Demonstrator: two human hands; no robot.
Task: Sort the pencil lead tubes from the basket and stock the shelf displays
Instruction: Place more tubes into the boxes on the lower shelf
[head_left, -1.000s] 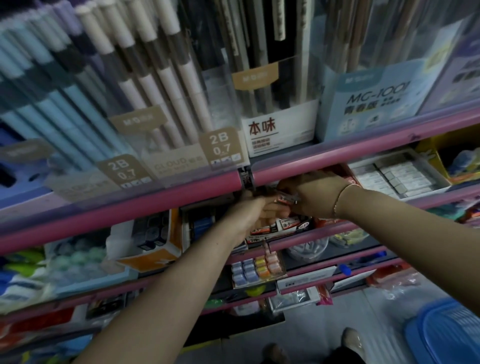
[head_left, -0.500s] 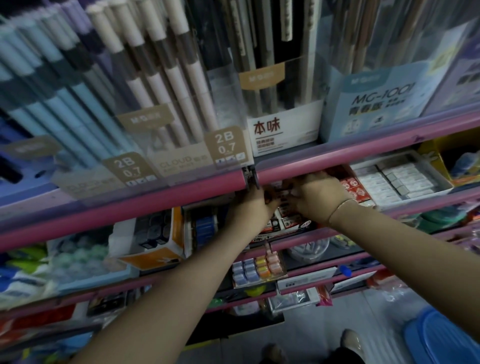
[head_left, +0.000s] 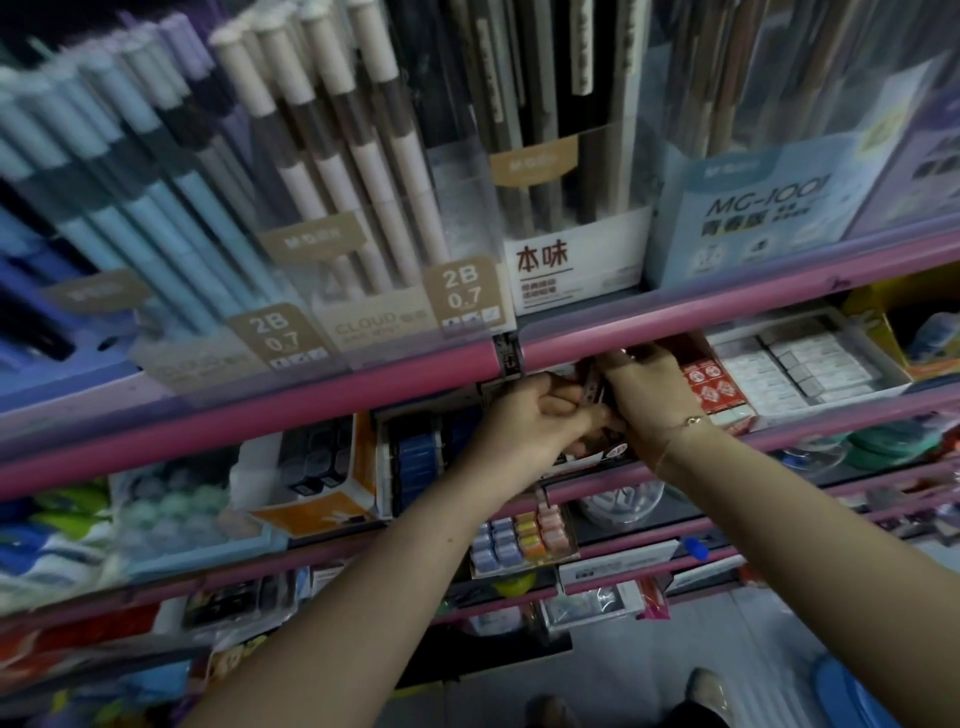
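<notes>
1. Pencil lead tubes (head_left: 589, 387) sit right between the two hands, a small bundle held upright under the pink shelf rail (head_left: 675, 325).
2. Left hand (head_left: 524, 421) has its fingers curled around the bundle from the near side; exactly how many tubes it holds I cannot tell, since the fingers hide them.
3. Right hand (head_left: 649, 395) reaches over from the other side, fingers bent down onto the top of the same bundle and into the display box (head_left: 587, 457) just below both hands.
4. Risk one, by my reading: both hands crowd one tight slot, so a tube could slip out of the grip and drop behind the box or down to the lower shelves.
5. Risk two: the rail hangs just above the knuckles, so a lift could knock the hands against it and jolt the tubes loose.
6. Risk three: the red packets (head_left: 709, 387) lie touching the right hand's far side, so a careless sweep could push them out of line.
7. Blue basket (head_left: 852, 691) sits well below the right forearm, down on the floor (head_left: 753, 639).
</notes>
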